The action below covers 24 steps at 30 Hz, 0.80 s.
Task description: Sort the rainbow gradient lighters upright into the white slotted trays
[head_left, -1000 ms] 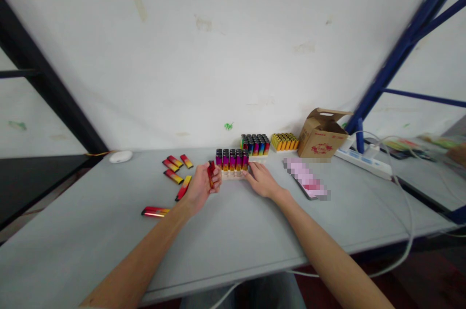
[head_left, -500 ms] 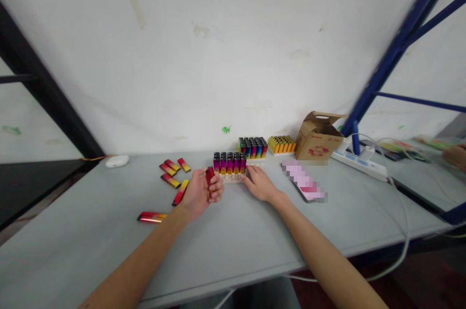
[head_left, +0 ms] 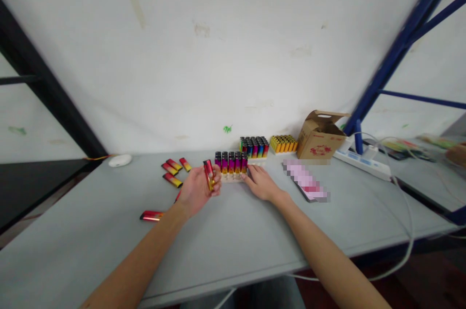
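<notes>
My left hand (head_left: pixel 198 187) is closed around a red-to-yellow lighter (head_left: pixel 209 174) with a dark end, held tilted in front of a pale tray (head_left: pixel 229 178). Purple-and-orange lighters (head_left: pixel 230 161) with black tops stand upright in rows towards the tray's back. Along its front edge, the pale holes show. At the tray's right end rests my right hand (head_left: pixel 262 183), its thumb at the front corner and its fingers along the side. Several red-and-yellow lighters (head_left: pixel 172 180) lie loose on the table to the left; one is mostly hidden behind my left hand.
Behind the tray stand a block of multicoloured lighters (head_left: pixel 254 147) and a block of yellow ones (head_left: pixel 284 144). An open cardboard box (head_left: pixel 320 139), a blurred pink phone-like item (head_left: pixel 306 180) and a white power strip (head_left: pixel 364 163) are at the right. A white case (head_left: pixel 120 161) sits far left.
My left hand has turned the lighter so more of its side faces me, and it has shifted slightly. My right hand has stayed at the tray. The view has moved a little.
</notes>
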{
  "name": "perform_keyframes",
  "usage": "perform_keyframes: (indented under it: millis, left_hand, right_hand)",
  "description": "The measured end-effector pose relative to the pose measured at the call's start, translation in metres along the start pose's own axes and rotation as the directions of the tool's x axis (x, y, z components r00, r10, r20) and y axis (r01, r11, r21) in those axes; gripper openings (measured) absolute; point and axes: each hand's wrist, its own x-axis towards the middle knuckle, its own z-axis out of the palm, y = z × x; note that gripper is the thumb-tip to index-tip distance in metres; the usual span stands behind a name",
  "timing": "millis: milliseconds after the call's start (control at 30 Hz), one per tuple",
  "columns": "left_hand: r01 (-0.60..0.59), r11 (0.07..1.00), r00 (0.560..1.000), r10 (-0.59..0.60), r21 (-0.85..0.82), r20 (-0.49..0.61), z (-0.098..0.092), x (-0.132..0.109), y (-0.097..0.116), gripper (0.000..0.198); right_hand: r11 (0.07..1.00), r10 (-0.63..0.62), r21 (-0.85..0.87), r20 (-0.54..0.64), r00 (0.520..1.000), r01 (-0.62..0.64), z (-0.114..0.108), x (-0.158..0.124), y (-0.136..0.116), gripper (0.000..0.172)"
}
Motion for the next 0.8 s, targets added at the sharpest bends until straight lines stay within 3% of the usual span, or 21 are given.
perform_keyframes:
  millis: [167,267,367,467,633,800]
  left_hand:
    - [-0.083,0.994,0.990,0.091,0.077,-0.110,-0.003,0.006,0.001,0.017]
    - [-0.185,0.955,0.968,0.218,0.233,-0.127,-0.007,0.010,-0.002,0.012]
    - [-0.292,0.827,0.904,0.403,0.480,-0.144,-0.013,0.014,-0.006,0.018]
    - [-0.304,0.685,0.827,0.535,0.662,-0.173,-0.018,0.018,-0.008,0.025]
    - [-0.279,0.582,0.834,0.541,0.763,-0.107,-0.023,0.019,-0.006,0.024]
    - [-0.275,0.500,0.807,0.584,0.821,-0.085,-0.029,0.020,-0.003,0.025]
  right_hand:
    - [1.000,-0.013,-0.002,0.015,1.000,0.013,-0.001,0.000,0.000,0.048]
    - [1.000,-0.016,-0.007,0.014,1.000,0.017,-0.002,-0.001,0.000,0.047]
    - [1.000,-0.020,-0.004,0.015,1.000,0.020,-0.002,-0.001,0.000,0.046]
    - [1.000,-0.025,-0.009,0.019,1.000,0.025,-0.002,0.000,0.001,0.045]
    - [0.999,-0.029,-0.024,0.025,0.999,0.030,-0.002,0.000,0.000,0.043]
    - [0.999,-0.031,-0.027,0.036,0.999,0.032,-0.004,-0.001,-0.001,0.044]
